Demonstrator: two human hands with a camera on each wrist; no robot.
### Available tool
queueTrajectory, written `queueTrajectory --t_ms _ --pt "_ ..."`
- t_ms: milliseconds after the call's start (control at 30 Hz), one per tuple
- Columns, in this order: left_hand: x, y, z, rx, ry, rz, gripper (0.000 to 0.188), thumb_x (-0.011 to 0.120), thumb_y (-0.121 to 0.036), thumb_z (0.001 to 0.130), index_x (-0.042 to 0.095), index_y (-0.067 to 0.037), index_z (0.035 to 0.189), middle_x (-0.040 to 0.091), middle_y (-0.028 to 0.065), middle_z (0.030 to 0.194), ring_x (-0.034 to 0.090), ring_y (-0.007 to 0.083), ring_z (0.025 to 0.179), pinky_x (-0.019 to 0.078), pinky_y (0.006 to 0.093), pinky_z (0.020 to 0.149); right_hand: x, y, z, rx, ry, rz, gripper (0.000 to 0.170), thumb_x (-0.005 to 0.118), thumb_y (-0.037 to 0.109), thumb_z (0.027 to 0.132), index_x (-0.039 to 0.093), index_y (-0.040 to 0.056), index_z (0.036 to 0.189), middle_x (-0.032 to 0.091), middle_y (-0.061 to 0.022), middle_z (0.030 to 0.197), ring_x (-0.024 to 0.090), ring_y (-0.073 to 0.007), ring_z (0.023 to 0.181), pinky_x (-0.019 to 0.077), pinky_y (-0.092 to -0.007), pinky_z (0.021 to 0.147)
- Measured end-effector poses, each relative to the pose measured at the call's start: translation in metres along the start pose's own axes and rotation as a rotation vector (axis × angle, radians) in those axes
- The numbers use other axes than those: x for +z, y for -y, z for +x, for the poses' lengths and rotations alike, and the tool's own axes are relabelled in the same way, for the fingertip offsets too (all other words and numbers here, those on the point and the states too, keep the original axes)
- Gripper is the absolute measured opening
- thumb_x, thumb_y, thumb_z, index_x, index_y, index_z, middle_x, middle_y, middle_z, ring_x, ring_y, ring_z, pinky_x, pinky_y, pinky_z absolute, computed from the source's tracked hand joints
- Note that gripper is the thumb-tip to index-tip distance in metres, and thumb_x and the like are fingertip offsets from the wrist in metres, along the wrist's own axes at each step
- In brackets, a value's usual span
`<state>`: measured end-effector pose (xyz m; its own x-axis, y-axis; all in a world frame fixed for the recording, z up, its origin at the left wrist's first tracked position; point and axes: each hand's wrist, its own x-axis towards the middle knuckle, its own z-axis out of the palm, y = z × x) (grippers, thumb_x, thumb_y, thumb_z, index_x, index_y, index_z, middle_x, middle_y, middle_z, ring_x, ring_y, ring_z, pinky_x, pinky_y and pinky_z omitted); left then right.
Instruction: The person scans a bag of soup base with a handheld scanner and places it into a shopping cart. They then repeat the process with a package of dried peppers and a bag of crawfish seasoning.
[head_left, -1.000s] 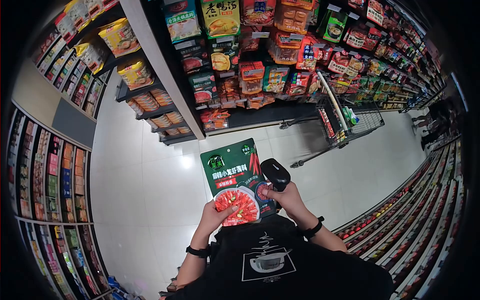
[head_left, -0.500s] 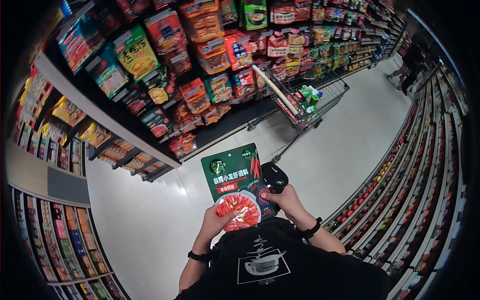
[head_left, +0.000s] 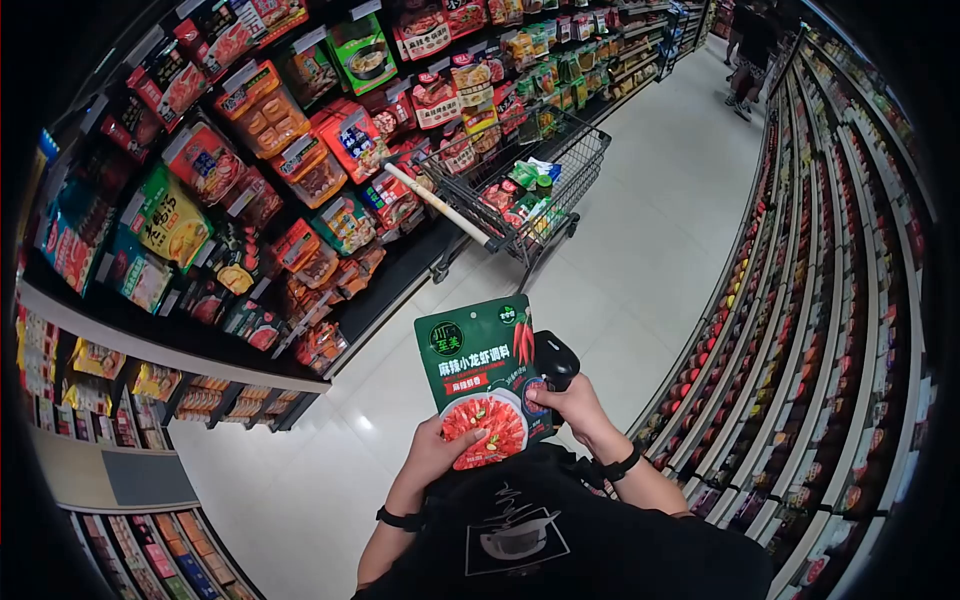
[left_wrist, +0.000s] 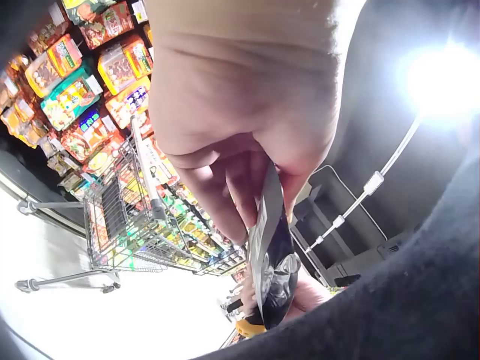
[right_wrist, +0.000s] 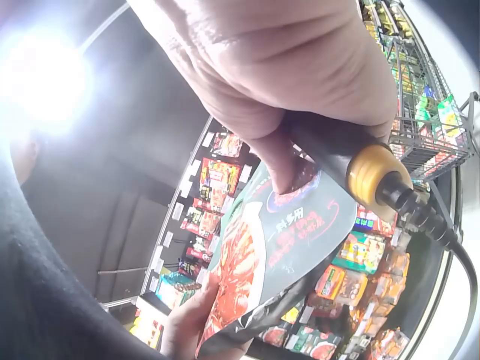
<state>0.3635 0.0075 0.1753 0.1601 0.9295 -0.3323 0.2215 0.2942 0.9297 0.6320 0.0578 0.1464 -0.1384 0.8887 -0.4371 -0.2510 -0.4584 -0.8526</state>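
A green crayfish seasoning pouch [head_left: 470,345], printed with a bowl of red crayfish, is held upright in front of the body in the head view. My left hand [head_left: 432,452] grips its lower left edge, thumb across the printed front. At the right edge my right hand [head_left: 580,408] pinches the pouch with the thumb. That same hand grips a black handheld scanner [head_left: 556,360]. In the right wrist view the scanner's handle [right_wrist: 326,146] ends in a yellow ring and a cable. The left wrist view shows the pouch [left_wrist: 264,262] edge-on between the left thumb and fingers.
A shopping cart [head_left: 437,205] with several packs in it stands ahead, beside hanging seasoning packets [head_left: 345,140]. Long shelves [head_left: 790,330] of jars line the right side. Another person [head_left: 750,65] is far down the aisle. Pale tiled floor [head_left: 330,480] lies between the shelves.
The head view has turned to the right, so shelves and cart shift leftward and more of the aisle shows. Both hands keep their hold on the pouch, and the scanner stays in the right hand.
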Motion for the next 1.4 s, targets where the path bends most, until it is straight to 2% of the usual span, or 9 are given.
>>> queueTrajectory --t_ms 167,233,400,500,667,767,1067,1267,1400 --pt "0.002 0.011 0.032 -0.040 0.059 -0.058 0.039 0.086 -0.021 0.094 0.075 -0.001 0.125 0.081 0.0078 0.110 0.075 0.0132 0.099 0.0592 0.0323 0.091 -0.017 0.002 0.014 -0.005 -0.032 0.024 0.034 0.082 -0.002 0.091 0.070 -0.0007 0.122 0.075 -0.0043 0.100 0.071 -0.0112 0.088 0.0583 -0.0280 0.080" --pt "0.003 0.010 0.047 0.002 0.068 -0.059 0.038 0.086 -0.021 0.094 0.075 -0.001 0.125 0.081 0.0077 0.110 0.074 0.0132 0.099 0.0591 0.0322 0.092 -0.020 0.004 0.020 -0.016 -0.045 0.032 0.035 0.082 -0.002 0.090 0.070 -0.0005 0.123 0.075 -0.0044 0.101 0.070 -0.0110 0.088 0.0578 -0.0275 0.080" --pt "-0.004 -0.003 0.097 -0.013 0.133 -0.093 0.036 0.084 -0.019 0.096 0.074 -0.001 0.126 0.080 0.0069 0.111 0.073 0.0121 0.101 0.0589 0.0318 0.093 -0.022 0.028 0.042 -0.071 -0.083 0.041 0.040 0.082 -0.001 0.089 0.069 0.0009 0.127 0.076 -0.0041 0.110 0.071 -0.0134 0.096 0.0582 -0.0320 0.088" --pt "-0.004 -0.009 0.134 -0.009 0.180 -0.214 0.036 0.084 -0.018 0.096 0.074 0.001 0.125 0.080 0.0073 0.110 0.073 0.0113 0.101 0.0590 0.0313 0.092 -0.026 0.046 0.060 -0.060 -0.117 0.047 0.042 0.082 -0.002 0.089 0.069 0.0005 0.129 0.075 -0.0042 0.111 0.071 -0.0136 0.097 0.0581 -0.0315 0.089" --pt "-0.023 -0.023 0.206 -0.003 0.290 -0.143 0.036 0.083 -0.014 0.096 0.074 0.001 0.127 0.079 0.0069 0.113 0.073 0.0114 0.101 0.0598 0.0305 0.091 -0.016 0.084 0.102 -0.162 -0.183 0.042 0.047 0.081 -0.005 0.089 0.067 0.0004 0.134 0.075 -0.0060 0.117 0.072 -0.0163 0.104 0.0581 -0.0331 0.093" --pt "-0.032 -0.038 0.235 0.094 0.275 -0.202 0.031 0.082 -0.018 0.098 0.075 0.001 0.121 0.080 0.0062 0.107 0.073 0.0105 0.096 0.0601 0.0308 0.086 -0.014 0.101 0.130 -0.125 -0.199 0.009 0.049 0.081 -0.004 0.089 0.067 0.0002 0.135 0.075 -0.0060 0.119 0.072 -0.0162 0.104 0.0580 -0.0331 0.093" --pt "-0.072 -0.052 0.317 0.037 0.322 -0.324 0.029 0.081 -0.010 0.097 0.074 0.002 0.122 0.079 0.0071 0.111 0.075 0.0126 0.098 0.0612 0.0309 0.089 0.009 0.143 0.185 -0.177 -0.177 -0.053 0.050 0.086 -0.001 0.087 0.067 -0.0002 0.134 0.075 -0.0064 0.115 0.071 -0.0140 0.102 0.0579 -0.0321 0.093" --pt "-0.059 -0.053 0.363 0.030 0.399 -0.331 0.030 0.080 -0.010 0.097 0.073 0.002 0.124 0.079 0.0072 0.111 0.075 0.0123 0.098 0.0614 0.0310 0.089 -0.008 0.155 0.200 -0.150 -0.271 -0.063 0.049 0.085 -0.001 0.087 0.068 -0.0003 0.132 0.075 -0.0055 0.112 0.070 -0.0131 0.100 0.0580 -0.0303 0.090" --pt "-0.047 -0.072 0.383 0.005 0.445 -0.285 0.031 0.081 -0.010 0.095 0.074 0.002 0.123 0.080 0.0072 0.110 0.075 0.0137 0.098 0.0612 0.0313 0.089 -0.025 0.154 0.205 -0.124 -0.357 -0.051 0.046 0.084 -0.003 0.088 0.068 -0.0005 0.131 0.075 -0.0040 0.109 0.070 -0.0116 0.096 0.0578 -0.0302 0.087"
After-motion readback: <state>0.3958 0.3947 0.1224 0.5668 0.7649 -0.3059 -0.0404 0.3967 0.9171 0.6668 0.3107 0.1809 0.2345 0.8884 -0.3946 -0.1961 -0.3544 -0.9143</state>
